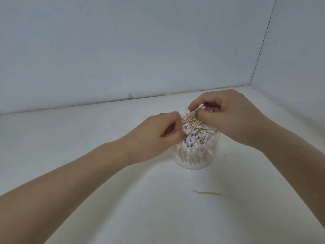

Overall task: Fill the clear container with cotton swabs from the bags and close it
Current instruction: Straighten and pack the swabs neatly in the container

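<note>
A clear round container (193, 160) stands on the white surface, packed with wooden-stick cotton swabs (197, 136) that pile up above its rim, some lying crosswise. My right hand (226, 117) is over the far side of the pile and pinches a few swabs between thumb and fingers. My left hand (158, 134) is at the container's left rim, fingers curled, pinching swabs at the pile's edge. No lid or bags are in view.
One loose cotton swab (209, 193) lies on the white surface in front of the container, to the right. A pale wall rises behind, with a corner at the far right (250, 84).
</note>
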Tool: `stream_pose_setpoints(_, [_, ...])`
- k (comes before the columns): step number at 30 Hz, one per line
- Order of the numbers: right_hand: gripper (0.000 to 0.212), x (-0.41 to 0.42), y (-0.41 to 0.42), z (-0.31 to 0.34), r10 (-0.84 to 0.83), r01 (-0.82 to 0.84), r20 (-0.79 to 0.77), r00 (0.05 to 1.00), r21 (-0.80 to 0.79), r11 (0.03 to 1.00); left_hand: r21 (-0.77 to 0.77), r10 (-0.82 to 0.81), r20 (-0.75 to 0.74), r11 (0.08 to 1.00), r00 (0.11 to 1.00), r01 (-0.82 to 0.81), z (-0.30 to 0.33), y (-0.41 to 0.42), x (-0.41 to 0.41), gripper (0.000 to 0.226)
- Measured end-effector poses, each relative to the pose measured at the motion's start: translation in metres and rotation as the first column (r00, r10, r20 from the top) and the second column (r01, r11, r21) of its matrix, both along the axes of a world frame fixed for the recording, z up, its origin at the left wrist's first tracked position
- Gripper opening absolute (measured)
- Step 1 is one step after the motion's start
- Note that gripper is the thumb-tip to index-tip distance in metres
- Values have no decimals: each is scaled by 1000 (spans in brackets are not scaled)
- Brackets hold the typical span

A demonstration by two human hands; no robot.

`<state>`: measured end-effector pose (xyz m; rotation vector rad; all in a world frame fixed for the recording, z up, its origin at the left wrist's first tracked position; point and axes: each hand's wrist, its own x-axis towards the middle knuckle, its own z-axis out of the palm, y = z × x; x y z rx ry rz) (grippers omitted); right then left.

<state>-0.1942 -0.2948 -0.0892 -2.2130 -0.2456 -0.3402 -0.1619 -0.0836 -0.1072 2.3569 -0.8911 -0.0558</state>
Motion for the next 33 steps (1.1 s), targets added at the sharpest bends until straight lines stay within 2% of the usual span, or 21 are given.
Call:
stream_pose_setpoints(2, [20, -1, 0, 1, -10, 11, 19, 1000, -29, 1000, -63, 25, -65, 998, 998, -29, -1, 1, -1, 19])
stream_pose_setpoints(5, [19, -3, 1, 1, -20, 22, 45, 999, -55, 998, -119, 31, -144, 992, 989, -48, 1, 2, -3, 26])
stream_pose_setpoints(8, [17, -2, 1, 1, -32, 36, 72, 997, -57, 998, -29, -28, -7, 999, 1000, 27, 4, 2, -6, 15])
stream_pose_setpoints(11, [17, 0, -1, 3, -49, 52, 92, 995, -30, 998, -25, 26, 35, 999, 999, -25, 2, -1, -6, 18])
stream_pose_setpoints(15, [16, 3, -6, 6, -77, 74, 89, 993, 38, 997, -112, 187, -56, 975, 981, -192, -4, -9, -11, 14])
stream_pose_setpoints(20, [14, 3, -10, 9, -92, 85, 76, 993, 86, 993, -149, 208, -166, 961, 964, -233, 1, -11, -13, 8])
stream_pose_setpoints(25, [13, 2, -15, 18, -228, 193, 215, 949, 175, 966, -180, 284, -14, 943, 959, -281, 17, -9, -15, 36])
stream_pose_setpoints(28, [14, 0, -8, 17, -251, 201, 249, 936, 211, 957, -198, 236, 24, 954, 972, -226, 29, -15, -14, 73])
stream_pose_setpoints(31, [15, -2, 2, 15, -208, 158, 197, 958, 239, 958, -82, 179, 93, 982, 979, -172, 38, -29, -15, 105])
stream_pose_setpoints(33, [16, -3, 5, 14, -173, 122, 166, 971, 280, 952, -1, 167, 124, 986, 978, -168, 42, -36, -16, 101])
